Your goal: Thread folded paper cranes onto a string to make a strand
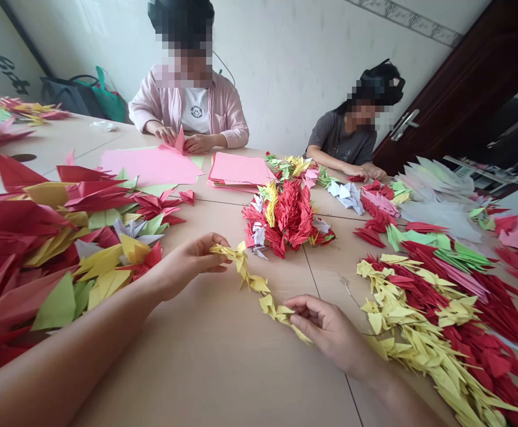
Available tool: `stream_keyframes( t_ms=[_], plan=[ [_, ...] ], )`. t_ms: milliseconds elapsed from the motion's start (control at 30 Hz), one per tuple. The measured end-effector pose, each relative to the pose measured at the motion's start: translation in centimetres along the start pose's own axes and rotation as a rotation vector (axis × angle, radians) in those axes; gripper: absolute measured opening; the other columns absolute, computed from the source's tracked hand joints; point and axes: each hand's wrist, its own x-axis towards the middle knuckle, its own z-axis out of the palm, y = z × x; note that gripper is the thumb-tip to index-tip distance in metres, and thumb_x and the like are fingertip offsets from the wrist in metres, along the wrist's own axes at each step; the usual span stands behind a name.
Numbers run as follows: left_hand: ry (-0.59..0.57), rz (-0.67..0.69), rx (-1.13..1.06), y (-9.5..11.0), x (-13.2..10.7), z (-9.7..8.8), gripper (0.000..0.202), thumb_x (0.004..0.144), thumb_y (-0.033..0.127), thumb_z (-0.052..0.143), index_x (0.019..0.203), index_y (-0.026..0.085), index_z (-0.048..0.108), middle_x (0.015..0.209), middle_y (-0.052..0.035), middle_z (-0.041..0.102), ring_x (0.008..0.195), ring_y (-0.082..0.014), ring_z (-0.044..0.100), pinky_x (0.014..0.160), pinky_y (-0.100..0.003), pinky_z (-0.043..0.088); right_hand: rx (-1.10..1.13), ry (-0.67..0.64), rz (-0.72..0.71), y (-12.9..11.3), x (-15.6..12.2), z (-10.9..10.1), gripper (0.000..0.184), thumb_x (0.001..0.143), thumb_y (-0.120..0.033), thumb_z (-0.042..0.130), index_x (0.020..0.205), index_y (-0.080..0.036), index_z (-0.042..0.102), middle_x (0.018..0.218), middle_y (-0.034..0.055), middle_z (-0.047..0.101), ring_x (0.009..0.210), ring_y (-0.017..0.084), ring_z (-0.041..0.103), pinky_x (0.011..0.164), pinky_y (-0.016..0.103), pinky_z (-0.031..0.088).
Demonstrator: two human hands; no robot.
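Note:
A short string of folded yellow paper pieces stretches between my two hands above the table. My left hand pinches its upper end between thumb and fingers. Lower down and to the right, my right hand grips the other end, with the tip of the string showing below the fingers. Right of that hand lies a thick bundle of strung yellow paper pieces, beside strung red paper pieces. A thin wire sticks out from the yellow bundle.
A big heap of red, yellow and green folded paper covers the left side. Ahead sit a red paper cluster and stacked pink sheets. Across the table, one person folds pink paper; another person works farther right.

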Motion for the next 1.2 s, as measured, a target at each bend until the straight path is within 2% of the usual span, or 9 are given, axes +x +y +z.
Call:
stream_keyframes(
  t_ms=[133, 233, 333, 467, 533, 633, 867, 1100, 1200],
  plan=[
    [0.112, -0.013, -0.204, -0.3, 0.2, 0.1, 0.020, 0.074, 0.031, 0.076, 0.078, 0.020, 0.060, 0.096, -0.0020, 0.069, 0.090, -0.0163, 0.066, 0.082, -0.031, 0.055, 0.121, -0.263, 0.044, -2.2, -1.4, 1.9, 0.033, 0.088, -0.034, 0.064, 0.118, -0.022, 0.066, 0.109, 0.0061, 0.070, 0.098, 0.018, 0.067, 0.087, 0.028, 0.054],
    [0.160, -0.029, -0.326, -0.3, 0.2, 0.0, 0.018, 0.075, 0.023, 0.073, 0.073, 0.018, 0.056, 0.101, -0.0038, 0.068, 0.086, -0.0142, 0.066, 0.076, -0.028, 0.056, 0.009, -0.390, -0.031, -3.7, -2.0, 2.5, 0.035, 0.086, -0.035, 0.068, 0.120, -0.028, 0.067, 0.120, 0.0034, 0.068, 0.107, 0.020, 0.065, 0.094, 0.030, 0.051],
    [0.156, -0.043, -0.411, -0.2, 0.2, 0.0, 0.014, 0.077, 0.014, 0.065, 0.072, 0.018, 0.053, 0.103, -0.0054, 0.068, 0.083, -0.0137, 0.067, 0.074, -0.027, 0.056, -0.092, -0.264, -0.118, -4.0, -1.1, 2.1, 0.028, 0.090, -0.035, 0.063, 0.116, -0.027, 0.069, 0.117, 0.0029, 0.069, 0.109, 0.020, 0.063, 0.096, 0.030, 0.049],
    [0.088, -0.062, -0.459, 0.0, -0.1, 0.4, 0.009, 0.076, 0.008, 0.061, 0.077, 0.017, 0.058, 0.104, -0.0068, 0.069, 0.080, -0.0140, 0.067, 0.073, -0.027, 0.056, 0.047, -0.068, -0.119, -3.7, 2.1, 1.6, 0.035, 0.091, -0.042, 0.061, 0.116, -0.019, 0.064, 0.112, 0.0081, 0.068, 0.103, 0.020, 0.063, 0.090, 0.032, 0.051],
    [0.043, -0.064, -0.454, -0.1, -0.3, 0.7, 0.009, 0.077, 0.009, 0.061, 0.081, 0.016, 0.062, 0.103, -0.0069, 0.070, 0.080, -0.0137, 0.066, 0.072, -0.025, 0.054, 0.200, -0.049, -0.137, -4.1, 4.1, 1.8, 0.044, 0.085, -0.048, 0.066, 0.116, -0.018, 0.062, 0.112, 0.0099, 0.065, 0.095, 0.020, 0.063, 0.081, 0.033, 0.052],
    [-0.009, -0.038, -0.427, -0.4, -0.6, 1.3, 0.009, 0.078, 0.013, 0.063, 0.086, 0.016, 0.067, 0.097, -0.0053, 0.070, 0.083, -0.0152, 0.065, 0.074, -0.024, 0.052, 0.301, -0.053, -0.189, -5.2, 6.8, 2.9, 0.051, 0.080, -0.055, 0.069, 0.115, -0.020, 0.060, 0.115, 0.0079, 0.064, 0.100, 0.019, 0.062, 0.080, 0.031, 0.051],
    [-0.036, -0.020, -0.412, -1.2, -0.5, 1.4, 0.019, 0.077, 0.016, 0.060, 0.093, 0.018, 0.069, 0.087, -0.0023, 0.069, 0.081, -0.0155, 0.062, 0.074, -0.025, 0.049, 0.489, -0.046, -0.195, -4.9, 9.2, 6.6, 0.041, 0.068, -0.051, 0.079, 0.086, -0.019, 0.061, 0.086, 0.0009, 0.066, 0.078, 0.014, 0.061, 0.073, 0.027, 0.051],
    [-0.083, -0.092, -0.423, -0.7, 0.1, 1.1, 0.026, 0.078, 0.030, 0.057, 0.098, 0.017, 0.069, 0.090, -0.0060, 0.072, 0.082, -0.0210, 0.065, 0.075, -0.032, 0.051, 0.579, -0.037, -0.148, -3.6, 9.4, 5.7, 0.042, 0.075, -0.055, 0.074, 0.084, -0.017, 0.060, 0.079, -0.0007, 0.064, 0.070, 0.010, 0.059, 0.066, 0.023, 0.049],
    [-0.096, -0.123, -0.381, -0.8, 0.1, 1.3, 0.028, 0.078, 0.024, 0.061, 0.104, 0.017, 0.069, 0.091, -0.0067, 0.073, 0.084, -0.0225, 0.067, 0.077, -0.032, 0.051, 0.577, -0.002, -0.159, -3.4, 10.0, 5.1, 0.040, 0.078, -0.055, 0.071, 0.082, -0.017, 0.059, 0.075, -0.0016, 0.062, 0.067, 0.009, 0.057, 0.061, 0.021, 0.046]
  ],
)
